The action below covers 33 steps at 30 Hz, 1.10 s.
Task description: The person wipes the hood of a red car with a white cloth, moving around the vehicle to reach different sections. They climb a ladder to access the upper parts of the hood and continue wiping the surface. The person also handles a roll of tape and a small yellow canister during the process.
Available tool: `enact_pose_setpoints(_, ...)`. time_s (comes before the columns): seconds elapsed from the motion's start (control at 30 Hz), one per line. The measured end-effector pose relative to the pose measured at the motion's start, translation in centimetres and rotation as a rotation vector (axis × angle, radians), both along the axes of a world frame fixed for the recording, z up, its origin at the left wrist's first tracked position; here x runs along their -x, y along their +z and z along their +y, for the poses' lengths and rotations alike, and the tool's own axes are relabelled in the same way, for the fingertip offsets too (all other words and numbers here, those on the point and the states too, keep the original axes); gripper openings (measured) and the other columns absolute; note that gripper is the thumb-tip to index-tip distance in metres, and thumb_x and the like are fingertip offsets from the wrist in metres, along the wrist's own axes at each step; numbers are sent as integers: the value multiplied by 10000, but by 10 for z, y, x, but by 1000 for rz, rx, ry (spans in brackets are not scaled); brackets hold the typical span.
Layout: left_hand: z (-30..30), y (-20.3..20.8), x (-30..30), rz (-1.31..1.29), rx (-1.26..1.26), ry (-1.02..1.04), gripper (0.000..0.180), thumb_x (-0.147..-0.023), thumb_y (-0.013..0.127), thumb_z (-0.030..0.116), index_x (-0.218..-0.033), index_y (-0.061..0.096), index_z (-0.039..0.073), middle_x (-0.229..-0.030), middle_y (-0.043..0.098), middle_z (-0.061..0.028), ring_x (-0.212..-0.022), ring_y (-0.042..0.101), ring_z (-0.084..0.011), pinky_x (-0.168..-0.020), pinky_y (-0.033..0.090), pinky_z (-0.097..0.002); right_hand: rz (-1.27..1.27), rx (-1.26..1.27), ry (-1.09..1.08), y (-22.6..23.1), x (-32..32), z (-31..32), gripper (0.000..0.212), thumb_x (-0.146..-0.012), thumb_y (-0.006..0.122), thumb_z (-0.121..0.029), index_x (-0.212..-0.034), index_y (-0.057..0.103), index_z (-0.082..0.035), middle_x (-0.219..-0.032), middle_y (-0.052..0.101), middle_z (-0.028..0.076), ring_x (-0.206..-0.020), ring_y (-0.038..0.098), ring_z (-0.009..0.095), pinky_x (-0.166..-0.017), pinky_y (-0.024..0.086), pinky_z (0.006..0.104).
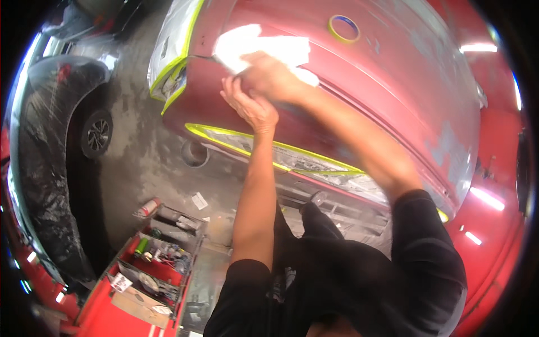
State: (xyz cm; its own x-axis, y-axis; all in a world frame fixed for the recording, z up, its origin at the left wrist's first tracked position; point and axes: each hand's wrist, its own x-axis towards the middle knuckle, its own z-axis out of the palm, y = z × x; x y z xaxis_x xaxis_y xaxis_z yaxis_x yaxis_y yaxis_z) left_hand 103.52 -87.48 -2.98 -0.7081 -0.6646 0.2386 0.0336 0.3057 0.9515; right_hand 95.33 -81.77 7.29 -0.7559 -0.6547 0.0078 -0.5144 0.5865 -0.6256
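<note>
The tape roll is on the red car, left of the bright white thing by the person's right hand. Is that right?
Not quite: the head view shows the tape roll on the red car, but right of the bright white thing by the right hand.

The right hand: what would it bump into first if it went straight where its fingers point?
Probably the white sheet, just past the fingertips of the right hand. The hand may already be touching it; blur and glare make the depth hard to tell.

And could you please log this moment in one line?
right hand: at white material; left hand: close by; under: red panel; nearby: tape roll
</note>
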Motion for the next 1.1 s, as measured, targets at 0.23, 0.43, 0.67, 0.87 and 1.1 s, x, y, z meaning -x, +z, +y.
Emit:
enact_pose_setpoints(0.23, -4, -27, 0, 143, 112, 112, 501, -982, 616, 376, -1283, 492, -6, -1390, 450, -258, -1326, 433, -429, -1133, 339, -498, 251, -30, 42, -23, -40, 2, 478, -910, 565, -292, -1281, 630, 3, -1269, 639, 186, -1157, 607, 338, -990, 479, 463)
enact_pose_setpoints(0.43, 1, -13, 2, 137, 417, 135, 385, -980, 493, 151, -1294, 468, -72, -1386, 428, -292, -1319, 433, -430, -1128, 332, -544, 494, -69, -128, -46, -89, 109, 454, -901, 548, -153, -1319, 597, 16, -1389, 560, 212, -1264, 521, 357, -1054, 437, 455)
enact_pose_setpoints(0.67, 0, -2, -1, 145, 479, 148, 367, -930, 459, 67, -1263, 507, -82, -1373, 446, -297, -1296, 447, -432, -1100, 350, -540, 656, -207, -161, -32, -151, 267, 460, -814, 579, -45, -1267, 597, 31, -1254, 603, 215, -1119, 568, 365, -957, 486, 454)
enact_pose_setpoints(0.87, 3, 28, -6, 0, 788, 20, 407, -821, 546, 56, -1212, 563, -54, -1254, 532, -287, -1220, 491, -465, -1038, 383, -567, 538, -125, -286, 32, -164, 304, 376, -750, 642, -48, -1124, 645, -3, -1118, 634, 160, -1042, 603, 331, -852, 514, 434)
enact_pose_setpoints(1.1, 148, 107, 41, 170, 701, -590, 536, -940, 581, 163, -1432, 475, -22, -1496, 387, -309, -1413, 360, -451, -1178, 280, -527, 607, -207, -437, -9, -227, 376, 388, -866, 584, -131, -1230, 616, -2, -1257, 634, 154, -1205, 565, 334, -1037, 455, 466)
